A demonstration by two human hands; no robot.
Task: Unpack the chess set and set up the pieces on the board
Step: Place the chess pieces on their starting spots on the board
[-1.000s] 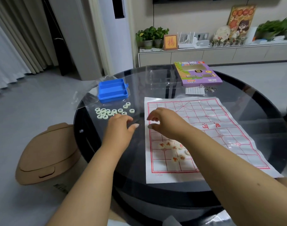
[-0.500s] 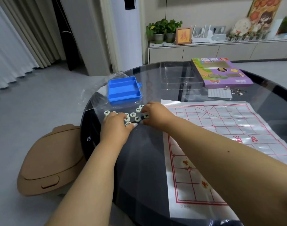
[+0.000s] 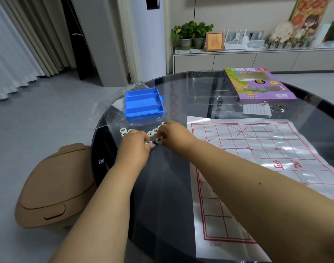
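Nearest me, the thin white sheet printed with a red grid, the chess board, lay flat on the round dark glass table, its near corner close to the table's rim. To the left, on the floor, stood a tan rounded lidded bin just beside the table's edge.

Both bare forearms reached out over the glass to a cluster of small cream round chess pieces with black characters, which lay on the table left of the board. The left hand rested on the pieces with its fingers curled downward, a piece showing at its fingertips; whether it pinched that piece I could not tell. The right hand had its fingers bent and drawn together, pinching one piece at the tips.

Just beyond the pieces sat a blue plastic tray with three compartments on a clear plastic bag. Farther off lay a clear plastic insert and a purple printed cardboard box.
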